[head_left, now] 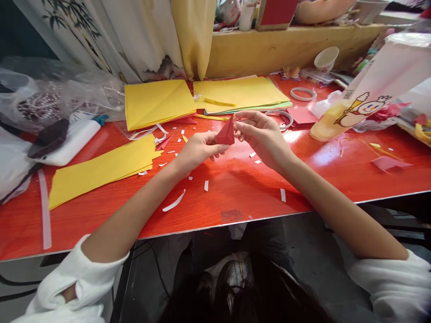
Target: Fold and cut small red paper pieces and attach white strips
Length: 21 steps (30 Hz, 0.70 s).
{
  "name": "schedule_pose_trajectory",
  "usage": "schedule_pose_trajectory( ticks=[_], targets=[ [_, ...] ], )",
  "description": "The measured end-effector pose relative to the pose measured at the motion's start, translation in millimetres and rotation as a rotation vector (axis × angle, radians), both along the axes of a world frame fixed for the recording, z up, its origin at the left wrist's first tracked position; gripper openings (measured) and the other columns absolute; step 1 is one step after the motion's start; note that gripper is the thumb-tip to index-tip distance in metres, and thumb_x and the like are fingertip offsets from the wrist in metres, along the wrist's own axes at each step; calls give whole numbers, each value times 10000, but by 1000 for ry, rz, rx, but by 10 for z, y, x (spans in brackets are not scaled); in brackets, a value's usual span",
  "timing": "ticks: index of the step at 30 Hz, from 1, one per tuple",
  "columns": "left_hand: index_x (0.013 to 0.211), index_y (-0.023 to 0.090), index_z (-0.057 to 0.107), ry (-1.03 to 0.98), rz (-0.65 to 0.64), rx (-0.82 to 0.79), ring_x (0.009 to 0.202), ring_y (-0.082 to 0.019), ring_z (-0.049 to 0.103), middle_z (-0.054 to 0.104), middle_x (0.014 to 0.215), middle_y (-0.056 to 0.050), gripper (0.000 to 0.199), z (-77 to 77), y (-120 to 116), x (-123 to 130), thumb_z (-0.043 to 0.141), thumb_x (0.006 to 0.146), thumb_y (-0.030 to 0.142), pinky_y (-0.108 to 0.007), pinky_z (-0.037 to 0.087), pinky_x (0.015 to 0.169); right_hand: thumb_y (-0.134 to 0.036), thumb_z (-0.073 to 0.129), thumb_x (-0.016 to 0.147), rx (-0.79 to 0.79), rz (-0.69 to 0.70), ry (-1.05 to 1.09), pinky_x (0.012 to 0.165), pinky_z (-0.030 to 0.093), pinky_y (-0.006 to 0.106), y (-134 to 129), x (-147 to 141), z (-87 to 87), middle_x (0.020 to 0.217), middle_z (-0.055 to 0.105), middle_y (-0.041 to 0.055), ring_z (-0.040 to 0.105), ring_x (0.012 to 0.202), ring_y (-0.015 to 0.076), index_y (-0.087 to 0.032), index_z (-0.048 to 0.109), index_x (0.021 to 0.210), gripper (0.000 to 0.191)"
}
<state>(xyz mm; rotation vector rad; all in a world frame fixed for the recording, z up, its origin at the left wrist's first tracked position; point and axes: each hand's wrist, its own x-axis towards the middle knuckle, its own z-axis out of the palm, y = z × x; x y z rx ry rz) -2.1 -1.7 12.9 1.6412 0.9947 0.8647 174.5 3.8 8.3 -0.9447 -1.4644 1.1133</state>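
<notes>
A small folded piece of red paper (226, 133) is held up over the middle of the red table (235, 188). My left hand (201, 148) pinches it from the left, thumb across its lower edge. On its right side, the fingertips of my right hand (259, 132) are closed at the paper's edge. Behind my hands lie a yellow paper stack (158, 103) and a second stack of yellow sheets (245, 94) with green beneath. Red paper squares (303, 116) lie beyond my right hand.
Cut yellow sheets (104, 168) lie at the left, near a white device (72, 141) and plastic bags. A tall drink cup (367, 89) leans at the right. Tape rolls (303, 93) lie at the back. White paper scraps (206, 185) are scattered near the table's front edge.
</notes>
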Motion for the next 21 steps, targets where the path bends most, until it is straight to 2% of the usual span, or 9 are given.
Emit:
schedule_pose_trajectory(
  ticks=[5,8,13,17,21],
  targets=[
    [743,131,614,-17,20,-10,592,-87,509,559,667,-3,199,-24,2,4,669,709,320,-222,430,565,-357,613,788,51,150,-203,520,430,233,-63,-20,21,606,558,0,506,550,80,-144,593,691,235],
    [733,135,606,44,47,39,609,-94,512,570,690,-7,237,-1,9,-20,653,725,368,-225,418,564,-378,602,795,71,138,-248,517,428,239,-85,-27,37,579,555,-4,516,527,81,-144,589,665,267],
    [725,143,612,28,74,153,581,-94,501,584,669,-6,255,47,-10,-31,629,748,396,-242,415,586,-401,610,785,61,140,-272,499,411,234,-78,-37,41,591,569,0,518,507,77,-144,593,660,286],
    [642,143,593,32,68,129,553,-99,507,550,581,2,286,52,-22,-13,622,752,406,-248,423,580,-384,564,827,89,81,-292,489,386,224,-63,-33,15,544,541,-9,503,496,74,-148,559,630,307],
    [668,137,596,33,68,102,564,-98,525,576,620,-14,295,32,-19,-9,598,774,412,-230,435,549,-371,549,841,207,5,-418,497,372,227,-68,-25,-8,551,539,-13,489,501,77,-159,544,644,289]
  ],
)
